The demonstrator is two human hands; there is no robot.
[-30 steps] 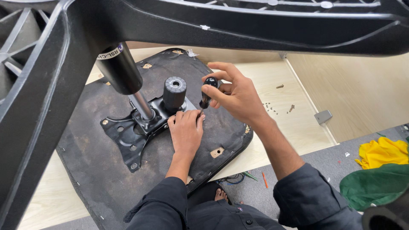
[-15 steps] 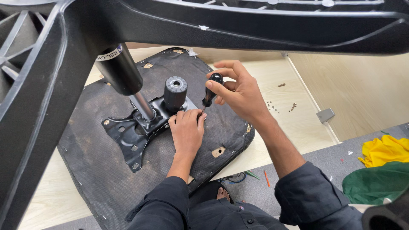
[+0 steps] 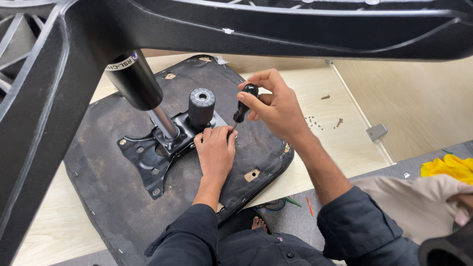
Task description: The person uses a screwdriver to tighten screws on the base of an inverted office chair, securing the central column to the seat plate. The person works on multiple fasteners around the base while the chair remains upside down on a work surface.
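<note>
Pale wooden counter (image 3: 345, 143) under me, carrying the upturned black chair seat (image 3: 108, 197) flat on its boards; loose screws (image 3: 315, 122) lie scattered to the right, near a grey bracket (image 3: 377, 131) at the edge.

One label only, a white band with a small purple mark (image 3: 123, 62), wrapped round the top of the black cylinder (image 3: 134, 81) at upper left, print facing the camera, no packages, no signs, no screens in view
</note>
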